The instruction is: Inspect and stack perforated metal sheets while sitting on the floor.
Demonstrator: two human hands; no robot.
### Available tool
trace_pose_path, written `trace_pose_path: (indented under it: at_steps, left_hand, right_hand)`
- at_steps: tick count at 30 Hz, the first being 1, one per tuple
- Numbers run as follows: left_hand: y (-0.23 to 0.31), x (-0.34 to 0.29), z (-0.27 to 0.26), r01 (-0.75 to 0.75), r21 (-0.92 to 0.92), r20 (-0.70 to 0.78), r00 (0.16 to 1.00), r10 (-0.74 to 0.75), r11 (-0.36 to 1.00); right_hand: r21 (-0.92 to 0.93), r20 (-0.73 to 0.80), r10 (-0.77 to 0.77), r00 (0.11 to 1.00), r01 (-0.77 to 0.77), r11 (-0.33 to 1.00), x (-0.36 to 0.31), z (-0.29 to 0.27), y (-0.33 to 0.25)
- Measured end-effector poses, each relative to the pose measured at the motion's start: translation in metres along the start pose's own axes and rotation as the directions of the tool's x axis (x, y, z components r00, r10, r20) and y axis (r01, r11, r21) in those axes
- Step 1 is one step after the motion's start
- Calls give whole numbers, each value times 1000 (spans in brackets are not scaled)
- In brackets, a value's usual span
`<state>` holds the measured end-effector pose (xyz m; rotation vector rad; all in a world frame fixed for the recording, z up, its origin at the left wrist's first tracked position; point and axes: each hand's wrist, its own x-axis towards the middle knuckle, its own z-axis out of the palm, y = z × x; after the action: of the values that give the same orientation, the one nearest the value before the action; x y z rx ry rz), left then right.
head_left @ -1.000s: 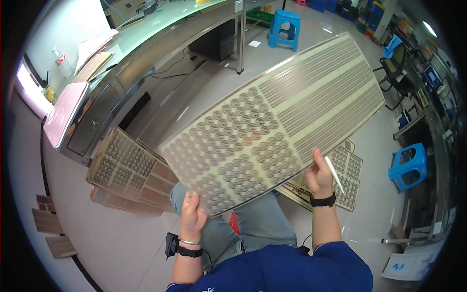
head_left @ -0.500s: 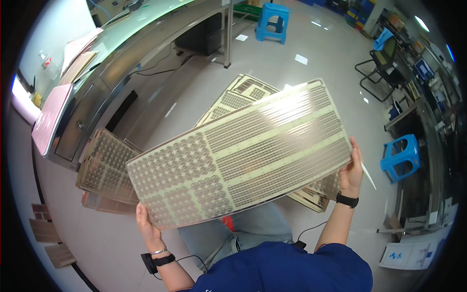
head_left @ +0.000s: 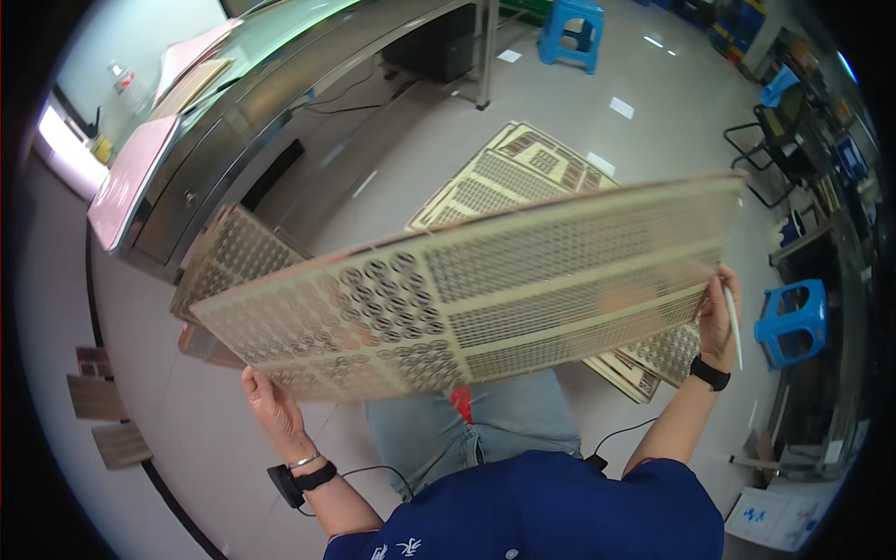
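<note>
A large thin rectangular panel (head_left: 448, 308), pale yellow-green, spans the middle of the view. Round ring shapes cover its left part and fine striped bands its right part. My left hand (head_left: 271, 401) grips the near left corner, thumb and fingers closed on the edge. On the right edge my right hand (head_left: 717, 317) is closed too, with a slim white pointed stick (head_left: 734, 327) held along its outer side. Beneath and beyond the panel lies a fanned pile of similar panels (head_left: 509, 177), partly covered. Another stack of ring-patterned panels (head_left: 238, 257) is at the left.
A steel table with a glass top (head_left: 271, 56) stands at the far left, with pink sheets (head_left: 135, 187) on its corner. One blue stool (head_left: 571, 37) stands at the back, another blue stool (head_left: 791, 322) at the right. A black chair (head_left: 789, 140) is at far right.
The panel has tipped, its face now more slanted and blurred, and its two ends reach further left and right. Both hands keep hold. The surroundings have shifted rightward in view.
</note>
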<state>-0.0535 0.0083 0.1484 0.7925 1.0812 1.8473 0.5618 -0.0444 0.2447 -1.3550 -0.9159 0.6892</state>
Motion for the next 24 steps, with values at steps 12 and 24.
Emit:
trace_pose_path:
  at_steps: [12,24]
  left_hand:
    - [16,-30,97,205,-136,8,979,-206,969]
    - [7,-25,68,376,-177,307,899,-312,909]
  right_hand:
    - [661,-183,183,966,-17,750,-14,99,-18]
    - [618,-260,149,954,46,785,-3,77,20]
